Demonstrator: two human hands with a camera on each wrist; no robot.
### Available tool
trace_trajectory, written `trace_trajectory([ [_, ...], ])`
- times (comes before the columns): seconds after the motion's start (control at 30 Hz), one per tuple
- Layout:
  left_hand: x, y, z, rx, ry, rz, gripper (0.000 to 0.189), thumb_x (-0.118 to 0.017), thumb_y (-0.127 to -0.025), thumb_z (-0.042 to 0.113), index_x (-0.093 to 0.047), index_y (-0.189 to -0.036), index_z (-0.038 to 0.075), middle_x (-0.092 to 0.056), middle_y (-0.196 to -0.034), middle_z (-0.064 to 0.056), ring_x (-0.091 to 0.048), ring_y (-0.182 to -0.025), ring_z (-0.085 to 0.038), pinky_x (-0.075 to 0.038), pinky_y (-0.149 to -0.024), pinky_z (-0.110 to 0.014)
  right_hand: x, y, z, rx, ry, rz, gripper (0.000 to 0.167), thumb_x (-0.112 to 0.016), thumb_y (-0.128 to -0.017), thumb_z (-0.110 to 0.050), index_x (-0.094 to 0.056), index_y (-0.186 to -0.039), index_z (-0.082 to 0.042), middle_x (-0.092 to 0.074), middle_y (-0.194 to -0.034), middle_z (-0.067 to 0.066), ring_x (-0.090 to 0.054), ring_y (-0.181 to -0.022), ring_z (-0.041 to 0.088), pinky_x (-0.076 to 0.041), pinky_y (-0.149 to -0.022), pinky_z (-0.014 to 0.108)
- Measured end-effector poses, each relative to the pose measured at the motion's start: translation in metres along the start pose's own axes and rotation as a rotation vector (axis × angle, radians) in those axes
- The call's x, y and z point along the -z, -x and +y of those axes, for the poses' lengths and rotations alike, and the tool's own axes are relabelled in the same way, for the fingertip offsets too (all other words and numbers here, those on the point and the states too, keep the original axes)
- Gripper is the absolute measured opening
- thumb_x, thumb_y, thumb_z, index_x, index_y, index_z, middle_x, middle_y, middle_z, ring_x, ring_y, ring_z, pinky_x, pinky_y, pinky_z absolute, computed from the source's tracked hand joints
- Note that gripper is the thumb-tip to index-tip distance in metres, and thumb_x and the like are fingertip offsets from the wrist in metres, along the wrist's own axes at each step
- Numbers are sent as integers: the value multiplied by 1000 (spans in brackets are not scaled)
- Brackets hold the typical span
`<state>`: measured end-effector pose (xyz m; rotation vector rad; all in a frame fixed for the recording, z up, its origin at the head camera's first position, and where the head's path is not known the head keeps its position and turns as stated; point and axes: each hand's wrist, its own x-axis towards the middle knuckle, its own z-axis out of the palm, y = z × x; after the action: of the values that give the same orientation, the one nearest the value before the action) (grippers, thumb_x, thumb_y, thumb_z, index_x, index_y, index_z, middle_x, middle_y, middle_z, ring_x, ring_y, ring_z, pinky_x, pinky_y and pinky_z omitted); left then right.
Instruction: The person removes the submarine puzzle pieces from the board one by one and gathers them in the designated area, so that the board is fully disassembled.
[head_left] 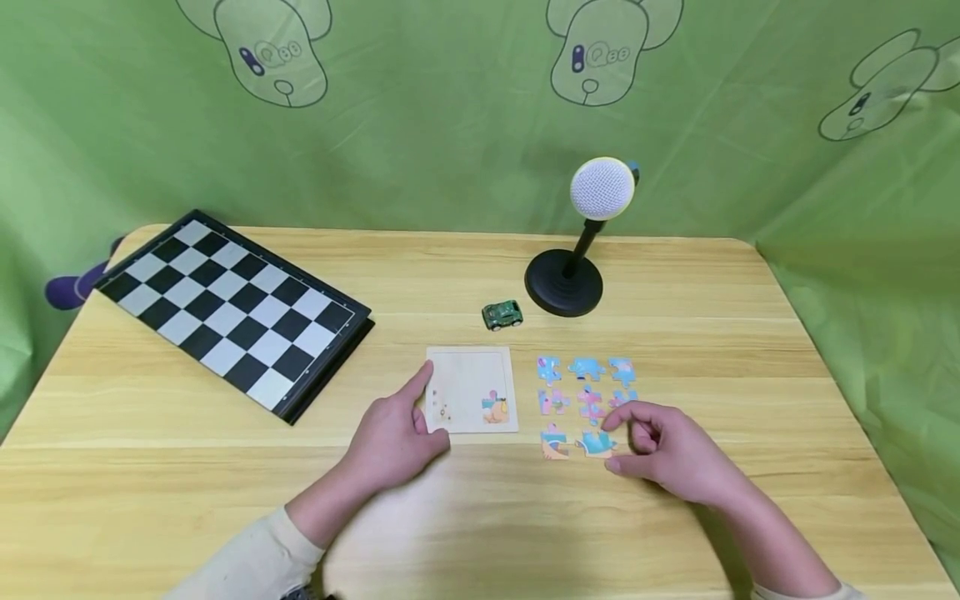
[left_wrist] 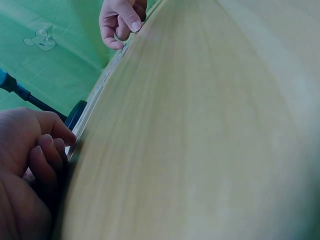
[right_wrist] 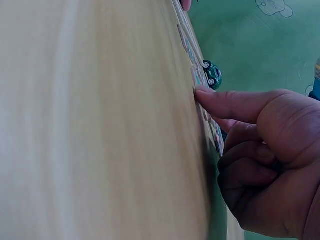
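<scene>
A square wooden puzzle board [head_left: 468, 375] lies flat, with one jigsaw piece [head_left: 495, 408] in its lower right corner. My left hand [head_left: 393, 437] rests against the board, its straight index finger at the left edge and its thumb at the lower left corner. To the right lie several loose puzzle pieces [head_left: 587, 367] in rows. With thumb and index finger, my right hand [head_left: 671, 450] pinches the right end of a blue and tan puzzle piece [head_left: 596, 443] in the bottom row. In the right wrist view the thumb [right_wrist: 220, 102] is low at the tabletop.
A small green toy car [head_left: 502, 315] stands behind the board. Farther back is a toy microphone [head_left: 602, 190] on a round black base [head_left: 564, 283]. A checkered chessboard [head_left: 232, 308] lies at the left. Green cloth [head_left: 450, 125] hangs behind the wooden table [head_left: 480, 533].
</scene>
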<state>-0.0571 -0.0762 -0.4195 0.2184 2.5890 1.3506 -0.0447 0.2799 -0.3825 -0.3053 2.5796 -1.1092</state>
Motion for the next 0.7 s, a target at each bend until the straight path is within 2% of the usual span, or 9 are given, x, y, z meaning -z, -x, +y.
trace_trajectory([
  [0.07, 0, 0, 0, -1, 1, -1, 91, -74, -76, 13, -32, -156, 3, -54, -56, 7, -52, -48, -11, -41, -50, -30, -1, -2, -1, 20, -3, 18, 33, -87, -78, -17, -68, -104, -14, -31, -64, -7, -51, -74, 8, -41, -90, 19],
  [0.17, 0, 0, 0, -3, 2, 0, 91, -74, -76, 13, -32, -156, 3, -54, -56, 7, -52, -48, -11, -41, -50, -30, -7, -7, -5, 48, -10, 46, 31, -86, -79, -17, -68, -105, -15, -32, -64, -7, -39, -61, 12, -41, -81, 23],
  [0.23, 0, 0, -1, -4, 5, 0, 91, -74, -76, 13, -32, -156, 3, -54, -56, 7, -52, -48, -11, -42, -50, -30, -12, -13, -10, 72, -13, 58, 31, -86, -80, -17, -68, -105, -15, -32, -63, -7, -36, -58, 11, -41, -76, 26],
  [0.5, 0, 0, 0, -4, 14, -4, 91, -75, -76, 14, -31, -156, 4, -54, -55, 6, -52, -48, -11, -42, -50, -30, -36, -39, -39, 118, -35, 32, 28, -84, -81, -11, -69, -105, -13, -33, -61, -9, -33, -56, 7, -43, -72, 29],
  [0.7, 0, 0, 0, -3, 6, -1, 91, -74, -76, 14, -32, -156, 3, -53, -55, 7, -51, -47, -11, -41, -50, -31, -50, -56, -54, 109, -47, 1, 30, -84, -81, -10, -67, -105, -11, -34, -58, -7, -42, -51, 9, -47, -75, 32],
])
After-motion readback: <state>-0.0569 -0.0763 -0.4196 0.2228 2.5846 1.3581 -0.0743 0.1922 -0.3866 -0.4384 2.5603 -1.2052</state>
